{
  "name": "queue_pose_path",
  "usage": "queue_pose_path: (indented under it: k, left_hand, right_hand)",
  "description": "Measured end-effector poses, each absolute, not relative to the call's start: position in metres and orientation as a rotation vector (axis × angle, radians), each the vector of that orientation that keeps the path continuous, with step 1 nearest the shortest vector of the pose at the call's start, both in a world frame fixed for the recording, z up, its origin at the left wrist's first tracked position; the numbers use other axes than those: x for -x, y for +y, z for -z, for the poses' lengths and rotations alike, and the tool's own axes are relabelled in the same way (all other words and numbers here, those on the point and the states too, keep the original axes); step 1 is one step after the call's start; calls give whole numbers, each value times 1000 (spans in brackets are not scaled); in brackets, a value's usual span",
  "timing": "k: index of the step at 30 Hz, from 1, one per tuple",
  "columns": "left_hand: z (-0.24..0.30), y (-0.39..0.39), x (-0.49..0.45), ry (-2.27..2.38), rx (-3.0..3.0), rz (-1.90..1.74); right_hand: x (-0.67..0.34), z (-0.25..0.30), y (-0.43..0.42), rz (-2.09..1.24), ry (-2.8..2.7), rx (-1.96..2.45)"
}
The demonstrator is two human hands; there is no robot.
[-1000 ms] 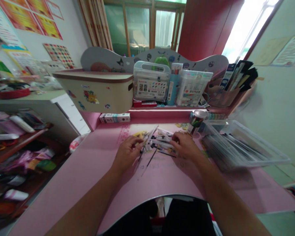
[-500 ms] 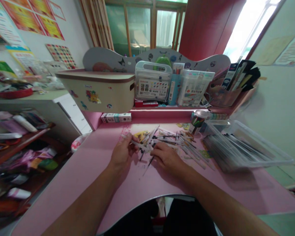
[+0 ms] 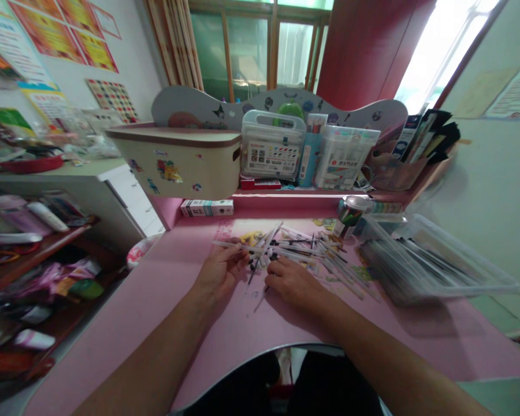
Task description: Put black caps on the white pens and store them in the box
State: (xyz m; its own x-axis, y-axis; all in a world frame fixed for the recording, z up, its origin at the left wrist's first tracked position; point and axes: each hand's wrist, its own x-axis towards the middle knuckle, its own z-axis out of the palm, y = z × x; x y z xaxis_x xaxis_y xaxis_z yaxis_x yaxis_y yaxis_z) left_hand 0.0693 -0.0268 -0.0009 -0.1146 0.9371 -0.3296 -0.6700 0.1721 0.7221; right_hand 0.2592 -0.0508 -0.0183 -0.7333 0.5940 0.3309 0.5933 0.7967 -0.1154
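My left hand (image 3: 219, 273) pinches a slender whitish translucent pen-like stick (image 3: 226, 245), held nearly level and pointing right over the pile. Beside it, the fingers of my right hand (image 3: 295, 284) are curled together at the near edge of the pile; what they grip, if anything, is hidden. A thin dark-ended stick (image 3: 260, 301) sticks out from under those fingers toward me. The loose pile of slender white and clear pen-like sticks (image 3: 329, 263), some with black parts, lies spread across the pink desk (image 3: 173, 277).
On the right stands a clear plastic bin (image 3: 494, 280) with many dark slim sticks. Behind the pile are a can (image 3: 351, 215) and a small box (image 3: 207, 207). The raised shelf carries a cream lidded box (image 3: 177, 167), clear marker cases (image 3: 272, 147) and a pen holder (image 3: 392, 173).
The stick in my left hand has swung to a more level position, stretching further right over the pile. My right hand stays almost in place, its fingers more curled. The view has shifted slightly.
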Motion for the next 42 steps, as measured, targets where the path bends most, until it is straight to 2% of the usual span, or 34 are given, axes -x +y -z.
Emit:
queue_pose_path:
  k: [3, 7, 14, 36, 42]
  left_hand:
    - [1, -26, -68, 954, -359, -1402]
    - [0, -28, -69, 970, -356, -1350]
    - [-1, -31, -74, 911, -299, -1215]
    - [8, -30, -74, 814, -287, -1181]
    - [2, -32, -75, 792, -277, -1147]
  right_hand:
    - [-265, 14, -53, -12, -2507, 873]
    - [-274, 14, -52, -123, -2045, 887]
    - [-270, 7, -58, -706, -1427, 808]
    - [-271, 4, -61, -939, -1508, 635]
    - [-274, 6, -56, -838, -1688, 753]
